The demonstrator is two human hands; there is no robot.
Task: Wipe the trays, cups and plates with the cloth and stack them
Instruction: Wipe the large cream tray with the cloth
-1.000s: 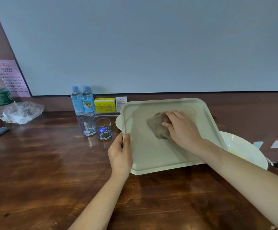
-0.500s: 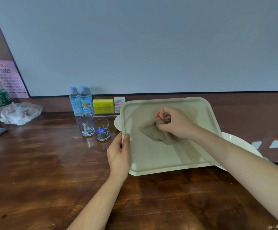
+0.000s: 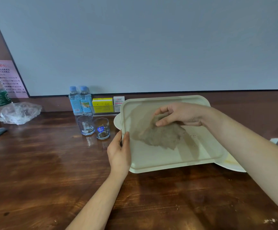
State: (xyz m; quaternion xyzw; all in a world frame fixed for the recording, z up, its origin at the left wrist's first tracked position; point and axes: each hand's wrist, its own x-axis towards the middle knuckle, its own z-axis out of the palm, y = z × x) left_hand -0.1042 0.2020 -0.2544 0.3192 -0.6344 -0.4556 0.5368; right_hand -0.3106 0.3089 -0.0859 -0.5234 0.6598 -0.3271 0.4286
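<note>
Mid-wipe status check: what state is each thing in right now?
Tray: lying over the plates, left edge gripped by left hand.
Cloth: opened out, pinched by right hand, trailing on tray.
Plates: under tray, mostly hidden.
Cups: upright, unstacked.
Small bottles: upright, capped.

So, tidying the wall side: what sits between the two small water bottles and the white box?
The head view shows a yellow box standing between the water bottles and the white box.
</note>
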